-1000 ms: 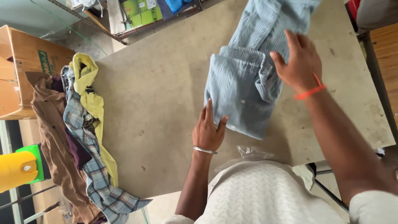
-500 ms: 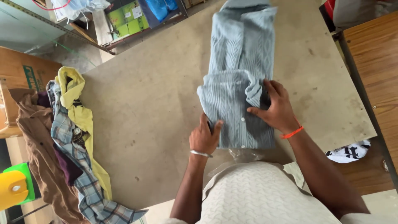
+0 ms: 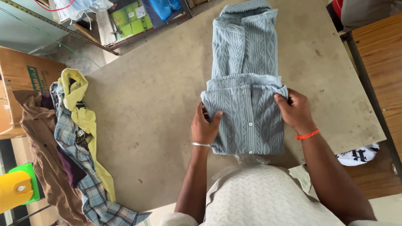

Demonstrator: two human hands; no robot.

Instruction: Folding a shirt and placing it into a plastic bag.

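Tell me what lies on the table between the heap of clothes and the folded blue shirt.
Nothing: in the head view, bare table runs from the heap of clothes to the blue shirt, which both hands grip at its sides.

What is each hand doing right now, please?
Left hand: closed on the left edge of the folded light blue shirt.
Right hand: closed on the shirt's right edge.

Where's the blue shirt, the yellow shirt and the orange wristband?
blue shirt (image 3: 247,121): head view, on the folded front by the buttons.
yellow shirt (image 3: 86,119): head view, on its middle, in the clothes pile.
orange wristband (image 3: 307,135): head view, on the band around the right wrist.
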